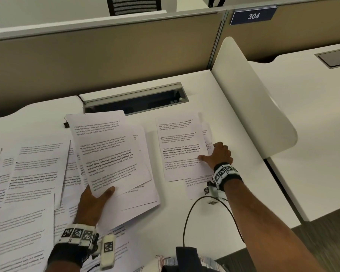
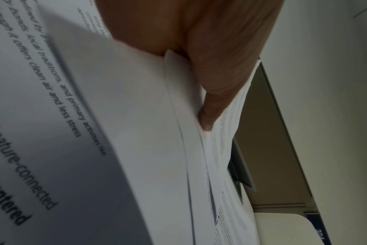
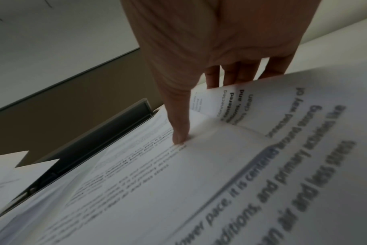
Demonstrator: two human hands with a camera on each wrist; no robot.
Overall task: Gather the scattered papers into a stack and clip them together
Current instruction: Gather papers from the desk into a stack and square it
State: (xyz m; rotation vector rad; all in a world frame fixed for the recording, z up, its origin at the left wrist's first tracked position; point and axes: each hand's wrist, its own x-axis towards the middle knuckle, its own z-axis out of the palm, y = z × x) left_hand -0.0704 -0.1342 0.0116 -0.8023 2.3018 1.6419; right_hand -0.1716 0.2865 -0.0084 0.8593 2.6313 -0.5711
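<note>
My left hand [image 1: 94,201] grips a loose bundle of printed papers [image 1: 110,150] by its near edge, thumb on top, and holds it tilted above the desk. In the left wrist view the thumb [image 2: 216,99] presses on the fanned sheets [image 2: 136,132]. My right hand [image 1: 217,154] pinches the right edge of a single printed sheet [image 1: 181,146] lying at centre right. Its thumb [image 3: 180,129] lies on top and the fingers [image 3: 237,74] go under the lifted edge. Another sheet [image 1: 196,189] shows beneath it. A small black binder clip [image 1: 66,124] sits on the desk behind the bundle's far left corner.
More printed sheets [image 1: 33,169] lie spread over the left and near-left [image 1: 18,232] of the white desk. An open cable tray [image 1: 135,99] runs along the back. A white divider panel [image 1: 253,95] stands at the right. A black cable [image 1: 186,218] loops from my right wrist.
</note>
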